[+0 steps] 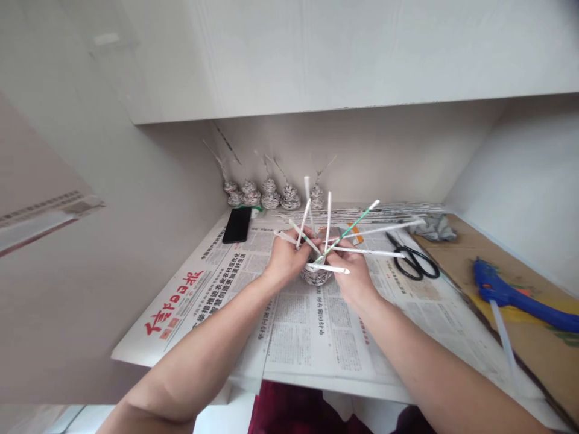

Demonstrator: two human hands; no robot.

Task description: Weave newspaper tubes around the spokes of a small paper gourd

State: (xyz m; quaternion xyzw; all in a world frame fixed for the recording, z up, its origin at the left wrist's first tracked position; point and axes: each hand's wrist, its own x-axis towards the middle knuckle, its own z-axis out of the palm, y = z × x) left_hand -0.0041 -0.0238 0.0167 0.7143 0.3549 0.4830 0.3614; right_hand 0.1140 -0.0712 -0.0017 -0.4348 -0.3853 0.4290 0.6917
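Note:
A small round woven paper piece (315, 277) is between my hands over the newspaper, with several rolled paper sticks fanning up and out of it. One stick (353, 228) among them is green with a white tip; the others are mostly white. My left hand (288, 256) is closed on the left side of the piece, fingers at the base of the sticks. On the right side, my right hand (350, 268) grips it the same way, with sticks passing over the fingers. The fingertips of both hands are partly hidden behind the sticks.
Newspaper sheets (312, 349) cover the table. A black phone (237, 225) lies left; black scissors (414, 259) lie right. Several woven gourd shapes (270, 196) and thin paper sticks (348, 214) are behind. A blue glue gun (511, 295) rests on cardboard (479, 253). A white panel (353, 54) overhangs.

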